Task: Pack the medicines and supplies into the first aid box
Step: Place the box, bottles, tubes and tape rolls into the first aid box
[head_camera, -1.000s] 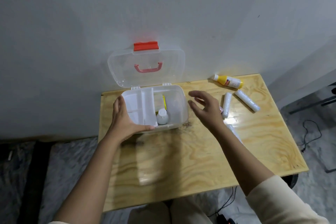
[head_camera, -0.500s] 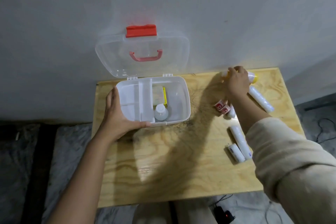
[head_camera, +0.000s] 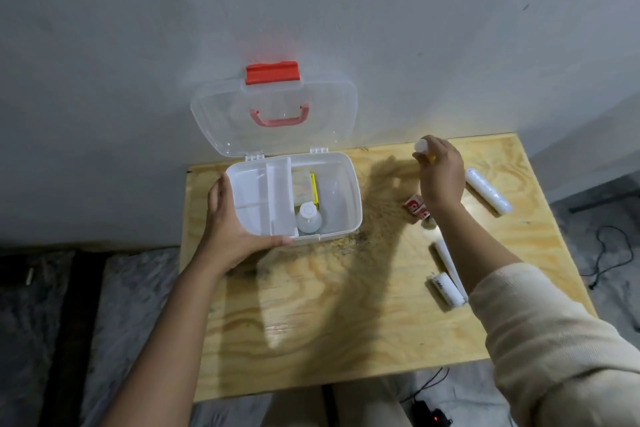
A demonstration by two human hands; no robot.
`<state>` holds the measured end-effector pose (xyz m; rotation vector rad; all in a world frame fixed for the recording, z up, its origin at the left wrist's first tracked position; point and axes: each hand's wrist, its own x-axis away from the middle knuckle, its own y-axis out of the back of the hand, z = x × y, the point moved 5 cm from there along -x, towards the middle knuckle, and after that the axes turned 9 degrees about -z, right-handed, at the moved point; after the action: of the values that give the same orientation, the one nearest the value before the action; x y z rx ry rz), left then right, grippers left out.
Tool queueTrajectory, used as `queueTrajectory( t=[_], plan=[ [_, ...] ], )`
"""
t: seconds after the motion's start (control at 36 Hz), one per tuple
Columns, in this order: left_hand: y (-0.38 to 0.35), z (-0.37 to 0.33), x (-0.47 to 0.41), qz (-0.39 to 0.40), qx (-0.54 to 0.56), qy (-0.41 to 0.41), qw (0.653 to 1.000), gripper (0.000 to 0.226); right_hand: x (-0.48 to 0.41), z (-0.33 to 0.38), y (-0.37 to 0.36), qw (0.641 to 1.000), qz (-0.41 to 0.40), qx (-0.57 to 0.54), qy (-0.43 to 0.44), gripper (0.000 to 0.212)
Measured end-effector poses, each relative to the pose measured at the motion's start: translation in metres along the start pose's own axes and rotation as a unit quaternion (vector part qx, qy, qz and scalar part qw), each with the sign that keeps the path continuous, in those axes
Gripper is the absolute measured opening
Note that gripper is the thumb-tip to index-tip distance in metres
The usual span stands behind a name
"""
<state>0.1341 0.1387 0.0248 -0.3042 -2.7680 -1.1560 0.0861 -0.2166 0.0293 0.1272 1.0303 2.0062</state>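
While my left hand (head_camera: 230, 236) stays clamped on the near-left corner of the box (head_camera: 349, 191), my right hand (head_camera: 441, 172) has gone from hovering open beside it to the far side of the table (head_camera: 311, 322), where it is now closed around the yellow bottle (head_camera: 423, 146). A second ago that bottle lay on its side by the back edge; now only its white cap and a sliver of yellow show past my fingers (head_camera: 424, 158). I think it is already lifted clear of the wood, though my hand hides its base. So the pick is made, and carrying it over is what remains of this step.

Inside the box, the right half already holds a clear bottle (head_camera: 308, 220) and a flat pack (head_camera: 304, 185) with a yellow edge; the open space to their right looks wide enough for the yellow bottle laid down. The lid (head_camera: 273, 114) stands open against the wall.

Left out on the table are a long roll (head_camera: 488, 195) past my right wrist, a red-and-white packet (head_camera: 415, 211) under it, and two more rolls (head_camera: 446, 288) near my sleeve (head_camera: 554, 340). Packing is under way, with most supplies still outside.
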Motion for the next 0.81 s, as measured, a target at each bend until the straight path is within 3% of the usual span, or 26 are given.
queueTrajectory(
  t=[0.08,0.14,0.22,0.44,0.58,0.81],
  plan=[
    [0.001,-0.001,0.0,-0.004,0.007,-0.007,1.0,0.151,0.005,0.002,0.008,0.988,-0.011,-0.105,-0.113,0.025],
    [0.0,-0.002,0.001,-0.001,0.017,-0.008,1.0,0.151,0.013,0.009,0.015,0.976,-0.011,-0.163,-0.144,0.022],
    [0.001,-0.002,0.001,-0.002,0.028,-0.012,1.0,0.15,0.03,0.036,0.032,0.966,-0.026,-0.229,-0.121,0.007],
    [0.002,-0.004,0.004,0.002,0.039,-0.006,0.999,0.154,0.07,0.091,0.058,0.948,0.011,-0.315,-0.04,0.014],
    [0.003,-0.008,0.003,-0.01,0.034,-0.019,0.999,0.153,0.095,0.113,0.052,0.956,0.078,-0.279,0.054,0.016],
    [0.003,-0.005,0.002,-0.004,0.037,-0.025,0.999,0.152,0.12,0.112,0.023,0.957,0.21,-0.148,0.13,0.019]
  ],
)
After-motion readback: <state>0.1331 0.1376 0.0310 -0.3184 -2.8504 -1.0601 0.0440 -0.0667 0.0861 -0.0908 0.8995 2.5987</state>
